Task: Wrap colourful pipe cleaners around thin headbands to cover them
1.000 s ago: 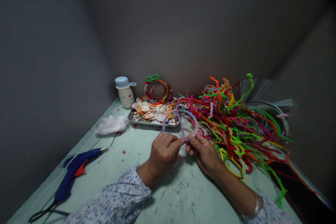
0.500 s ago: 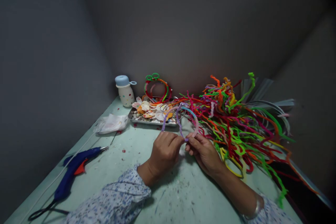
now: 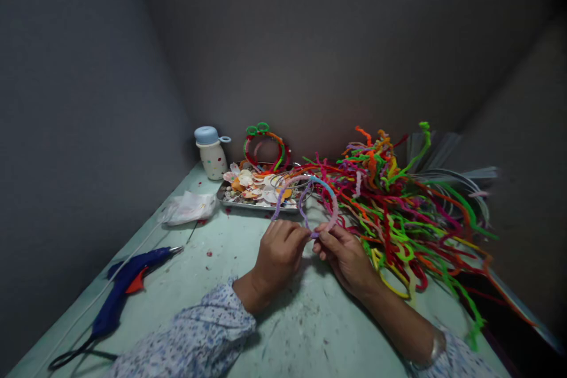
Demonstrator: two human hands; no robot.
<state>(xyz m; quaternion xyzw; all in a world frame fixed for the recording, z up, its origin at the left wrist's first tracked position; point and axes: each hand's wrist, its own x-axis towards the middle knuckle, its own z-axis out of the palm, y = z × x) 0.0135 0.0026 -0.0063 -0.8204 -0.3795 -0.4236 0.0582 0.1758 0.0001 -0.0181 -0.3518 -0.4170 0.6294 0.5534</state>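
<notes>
Between my hands stands a headband [image 3: 333, 207] wrapped in fuzzy pipe cleaner, with pink, light blue and purple stretches. A purple pipe cleaner [image 3: 302, 205] hangs inside its arch and runs down to my fingertips. My left hand [image 3: 280, 254] is closed, thumb and forefinger pinching purple pipe cleaner near the band's right end. My right hand [image 3: 348, 260] grips that pink and purple end between thumb and fingers. The fingertips of both hands nearly meet there. Behind the band, a metal tray [image 3: 252, 207] holds flower-shaped pieces and small beads.
A blue glue gun [image 3: 117, 298] with a red trigger lies at left, near a plastic bag [image 3: 190, 209]. At the back are a white bottle [image 3: 213, 160] and finished-looking headbands [image 3: 283, 150]. Tangled pipe cleaners [image 3: 390, 201] and clear bands [image 3: 485, 172] spread at right.
The headband has tilted slightly, its arch shifting a little to the right and opening wider. Both hands keep nearly the same place and hold.
</notes>
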